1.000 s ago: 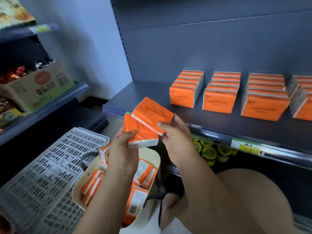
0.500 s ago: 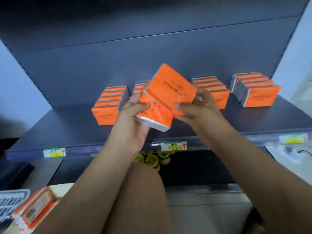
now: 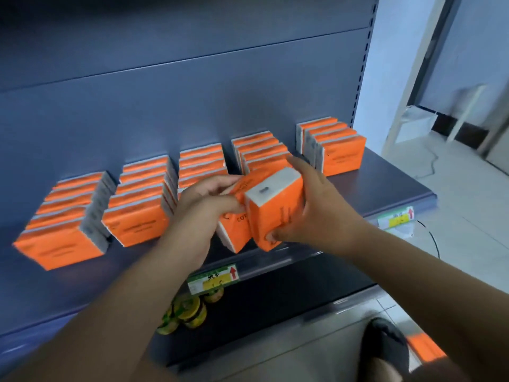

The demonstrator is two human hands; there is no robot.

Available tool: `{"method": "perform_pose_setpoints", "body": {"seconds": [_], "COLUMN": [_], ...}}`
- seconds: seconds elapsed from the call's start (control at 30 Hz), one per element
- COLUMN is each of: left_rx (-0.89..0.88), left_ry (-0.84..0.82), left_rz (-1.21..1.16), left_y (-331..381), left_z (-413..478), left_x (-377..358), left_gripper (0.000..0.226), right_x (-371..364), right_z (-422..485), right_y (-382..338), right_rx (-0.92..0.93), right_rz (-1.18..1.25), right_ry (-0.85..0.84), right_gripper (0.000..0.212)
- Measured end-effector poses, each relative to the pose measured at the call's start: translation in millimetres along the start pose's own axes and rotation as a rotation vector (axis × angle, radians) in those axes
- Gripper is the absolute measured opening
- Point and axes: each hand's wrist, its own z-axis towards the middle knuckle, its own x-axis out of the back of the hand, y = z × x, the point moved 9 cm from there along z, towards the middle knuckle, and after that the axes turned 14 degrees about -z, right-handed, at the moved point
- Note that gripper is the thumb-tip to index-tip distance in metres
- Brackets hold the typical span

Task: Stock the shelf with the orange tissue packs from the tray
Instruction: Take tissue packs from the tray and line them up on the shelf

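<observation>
Several rows of orange tissue packs (image 3: 137,216) stand on the dark blue shelf (image 3: 380,194). My right hand (image 3: 316,213) grips one orange tissue pack (image 3: 275,213), tilted, white end up, just above the shelf's front edge. Beside it, my left hand (image 3: 203,205) holds a second orange pack (image 3: 234,232), also over the front of the shelf between the third and fourth rows. The two held packs touch each other. The tray is out of view.
Price labels (image 3: 213,279) hang on the shelf's front rail. Green-lidded cans (image 3: 190,312) sit on the lower shelf. A loose orange pack (image 3: 424,351) lies low at the right by a dark shoe (image 3: 385,346). A tiled floor and a white frame are at the right.
Both hands have carried the two packs from above the tray up and over to the shelf. The right hand's pack has turned so its white end faces up. The view swung right.
</observation>
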Motion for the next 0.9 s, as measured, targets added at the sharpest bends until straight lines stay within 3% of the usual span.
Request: {"method": "perform_pose_setpoints", "body": {"seconds": [0.07, 0.13, 0.27, 0.37, 0.5, 0.63, 0.8, 0.9], "left_rx": [0.032, 0.073, 0.106, 0.084, 0.055, 0.011, -0.178, -0.288], "left_ry": [0.002, 0.012, -0.001, 0.009, 0.082, 0.138, 0.181, 0.073], "left_rz": [0.014, 0.001, 0.0, -0.017, -0.017, -0.043, -0.054, 0.032], "left_y": [-3.1, -10.1, -22.0, -20.0, -21.0, -21.7, -7.9, 0.4], "left_z": [5.6, 8.7, 15.6, 18.6, 24.0, 27.1, 20.8, 16.3], "left_x": [1.4, 3.8, 1.2, 0.9, 12.2, 18.1, 14.3, -0.6], "left_gripper": [0.044, 0.043, 0.041, 0.04, 0.038, 0.038, 0.042, 0.049], "right_x": [13.6, 26.2, 22.9, 20.8, 26.3, 37.1, 61.4, 78.9], "right_z": [-3.4, -9.4, -14.2, -14.6, -9.3, 1.8, 8.4, 9.9], "right_y": [-8.0, -23.3, -50.3, -56.9, -46.5, -24.6, 16.6, 40.0], "right_rx": [0.081, 0.186, 0.417, 0.499, 0.38, 0.154, -0.098, -0.153], "right_rz": [-0.072, -0.22, -0.504, -0.558, -0.585, -0.551, -0.414, -0.36], "right_ry": [0.101, 0.183, 0.234, 0.294, 0.304, 0.186, 0.087, 0.08], "right_gripper": [0.149, 0.15, 0.125, 0.104, 0.092, 0.059, 0.059, 0.057]}}
